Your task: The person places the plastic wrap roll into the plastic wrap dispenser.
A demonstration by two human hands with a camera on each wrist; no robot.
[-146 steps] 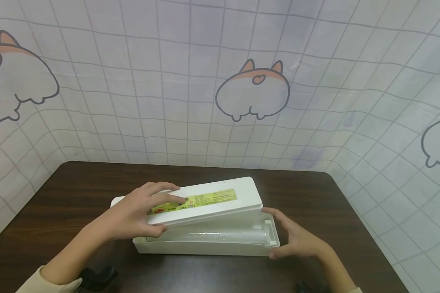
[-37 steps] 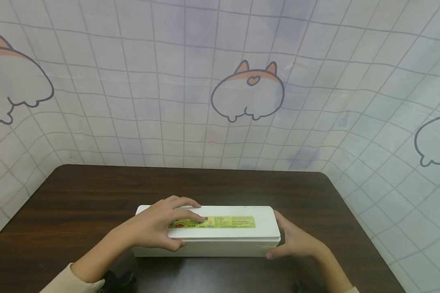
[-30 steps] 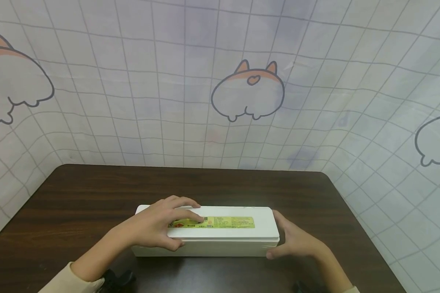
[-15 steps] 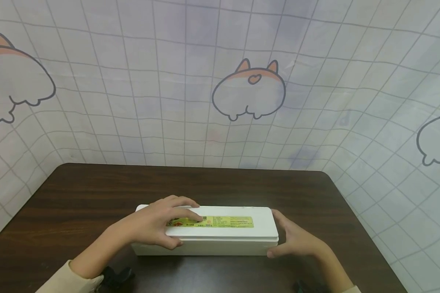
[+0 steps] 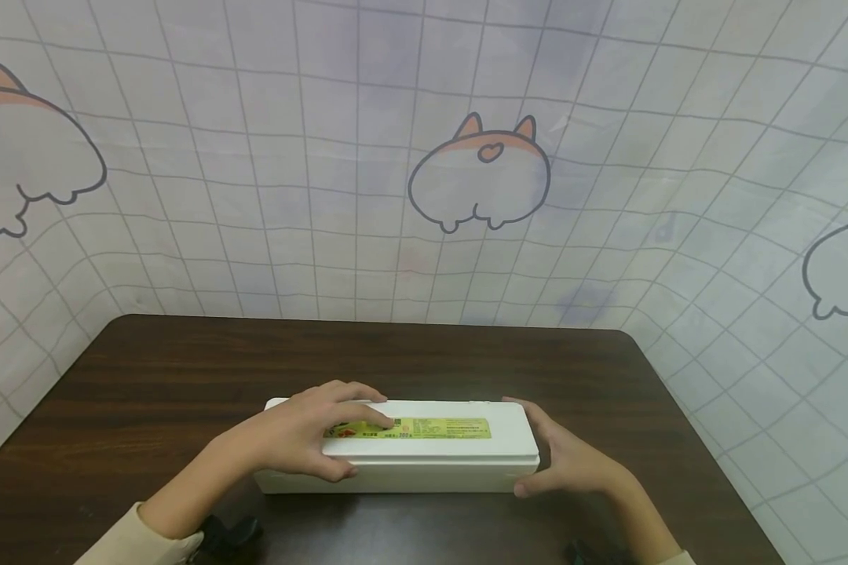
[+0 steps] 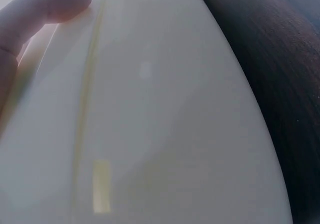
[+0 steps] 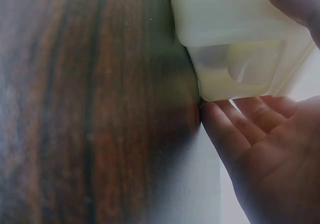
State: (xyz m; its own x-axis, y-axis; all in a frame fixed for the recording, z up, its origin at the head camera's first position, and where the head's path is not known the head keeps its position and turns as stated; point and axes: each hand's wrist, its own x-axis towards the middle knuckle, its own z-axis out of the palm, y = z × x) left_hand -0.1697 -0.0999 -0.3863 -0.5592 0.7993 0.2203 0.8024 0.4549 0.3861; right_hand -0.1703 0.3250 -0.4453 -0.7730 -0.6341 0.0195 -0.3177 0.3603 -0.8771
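A long white cling film box [image 5: 431, 477] lies on the table with its white lid [image 5: 512, 430] resting on top. A yellow-green label [image 5: 445, 428] runs along the lid, partly hidden by my left hand [image 5: 300, 431]. That hand spans the lid's left part, with fingers over the top and thumb at its front edge; the left wrist view shows the thumb [image 6: 65, 4] against the white plastic. At the right end, my right hand [image 5: 572, 459] holds the box, thumb at the front corner and fingers round the back. The right wrist view shows the box's end [image 7: 235, 19].
The dark wood-grain table [image 5: 184, 369] has rounded far corners. A white gridded curtain [image 5: 325, 196] with cartoon animal prints surrounds its back and sides. Black wrist gear [image 5: 229, 537] shows under the left forearm.
Several seconds ago my left hand held the lid tilted above the box, with a clear film roll visible inside. Now the lid lies level on it. My right fingertips have shifted slightly left along the back.
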